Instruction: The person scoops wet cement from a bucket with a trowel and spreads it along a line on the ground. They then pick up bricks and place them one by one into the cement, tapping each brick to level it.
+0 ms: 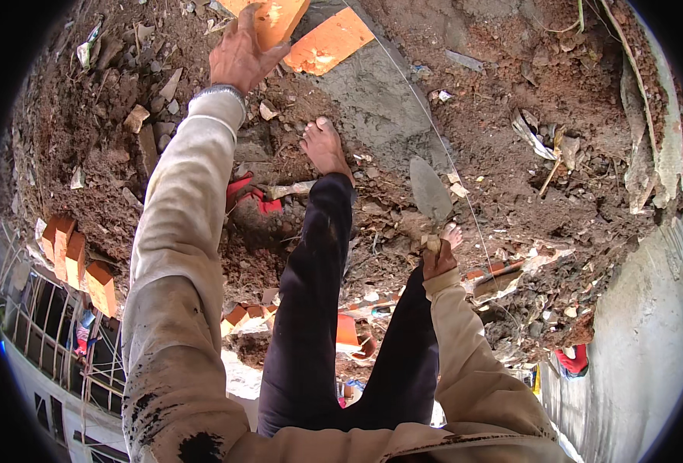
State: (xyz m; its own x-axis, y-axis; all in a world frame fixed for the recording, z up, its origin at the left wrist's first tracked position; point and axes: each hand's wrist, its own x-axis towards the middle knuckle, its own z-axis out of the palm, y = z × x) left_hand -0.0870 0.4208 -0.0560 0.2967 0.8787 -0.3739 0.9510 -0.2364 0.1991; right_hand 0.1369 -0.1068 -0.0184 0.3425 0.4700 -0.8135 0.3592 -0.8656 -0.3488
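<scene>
At the top of the view my left hand [239, 58] grips an orange brick [283, 19], fingers and thumb spread along its near side. Right beside it, a second orange brick [332, 41] lies on a strip of wet grey mortar [380, 96]. My right hand [438, 260] is lower down near my right knee, closed round the handle of a trowel [431, 189]. The pointed blade, coated in grey, points away from me over the soil. A thin taut string [422, 100] runs past the second brick and to the right of the trowel.
My bare left foot [326, 147] stands on rubble-strewn soil beside the mortar. Red cloth [255, 194] lies left of it. Several bricks [75, 255] sit at the far left, near a barred structure. A grey concrete wall [638, 332] rises at the right.
</scene>
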